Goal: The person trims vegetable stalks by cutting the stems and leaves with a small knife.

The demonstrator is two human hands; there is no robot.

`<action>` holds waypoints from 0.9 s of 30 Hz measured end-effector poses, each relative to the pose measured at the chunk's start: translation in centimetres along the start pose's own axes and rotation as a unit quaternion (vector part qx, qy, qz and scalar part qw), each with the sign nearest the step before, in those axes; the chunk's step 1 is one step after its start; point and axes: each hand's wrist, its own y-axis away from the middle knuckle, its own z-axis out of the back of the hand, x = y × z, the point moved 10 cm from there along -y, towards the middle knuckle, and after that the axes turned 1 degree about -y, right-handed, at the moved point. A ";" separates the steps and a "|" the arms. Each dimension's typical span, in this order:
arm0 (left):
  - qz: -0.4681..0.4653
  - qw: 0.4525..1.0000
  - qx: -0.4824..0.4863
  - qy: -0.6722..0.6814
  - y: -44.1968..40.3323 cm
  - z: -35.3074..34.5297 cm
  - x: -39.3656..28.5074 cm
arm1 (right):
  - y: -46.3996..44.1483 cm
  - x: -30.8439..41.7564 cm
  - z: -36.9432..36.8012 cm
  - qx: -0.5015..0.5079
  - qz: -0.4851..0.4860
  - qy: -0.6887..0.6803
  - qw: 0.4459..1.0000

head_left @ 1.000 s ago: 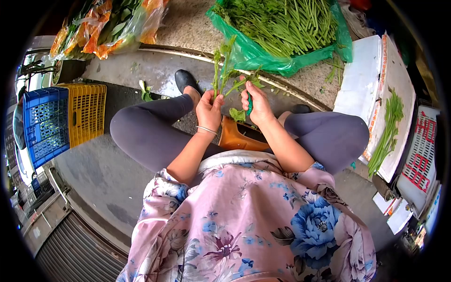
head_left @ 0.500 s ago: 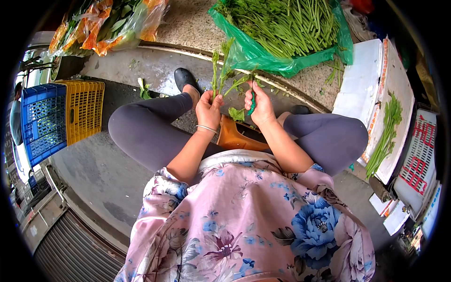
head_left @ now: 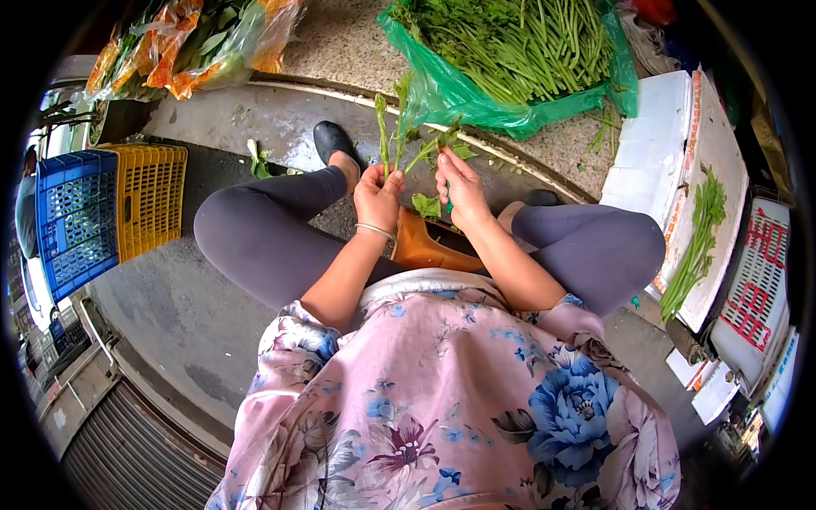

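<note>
Between my knees, my left hand (head_left: 378, 198) pinches the lower ends of several green leafy stems (head_left: 399, 140), which fan upward. My right hand (head_left: 461, 189) is closed just to the right, its thumb and fingertip near the leafy tip of the stem that leans right. A small green-handled tool (head_left: 449, 204) shows only partly at its palm; the rest is hidden by the fingers. Below the hands, a loose leaf (head_left: 427, 206) lies over an orange-brown container (head_left: 416, 241). Ahead, a green plastic bag (head_left: 527, 121) holds a large heap of green stems (head_left: 544, 47).
Blue (head_left: 78, 223) and yellow (head_left: 151, 200) crates stand at the left. Bagged leafy vegetables (head_left: 208, 51) lie at the upper left. At the right, a bunch of stems (head_left: 701, 242) rests on a white foam box (head_left: 722, 170), beside a white and red basket (head_left: 752, 280).
My right hand has turned and its fingers have shifted, so less of the green handle shows. The stems in my left hand have tilted slightly left.
</note>
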 end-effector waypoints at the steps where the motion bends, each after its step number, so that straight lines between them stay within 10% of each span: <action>1: 0.001 1.000 0.000 0.001 0.0 0.0 0.0 | -0.1 0.1 0.6 -0.016 0.031 0.049 0.998; 5: 0.123 0.992 -0.004 0.042 0.2 0.1 2.2 | -0.8 1.6 2.5 -0.074 0.272 0.267 0.922; 8: 0.171 0.983 -0.014 0.059 0.4 0.4 2.8 | -0.5 2.5 6.8 -0.212 0.206 0.236 0.926; 14: 0.167 0.984 0.001 0.063 0.2 0.1 3.0 | -1.6 -1.5 5.1 -0.043 -0.070 0.069 0.994; 19: 0.144 0.989 0.009 0.016 0.2 0.0 2.6 | -1.7 0.2 0.2 0.069 -0.045 0.002 0.997; 27: 0.129 0.991 0.015 0.025 0.1 0.0 2.7 | -1.1 0.1 5.0 -0.084 -0.106 0.116 0.984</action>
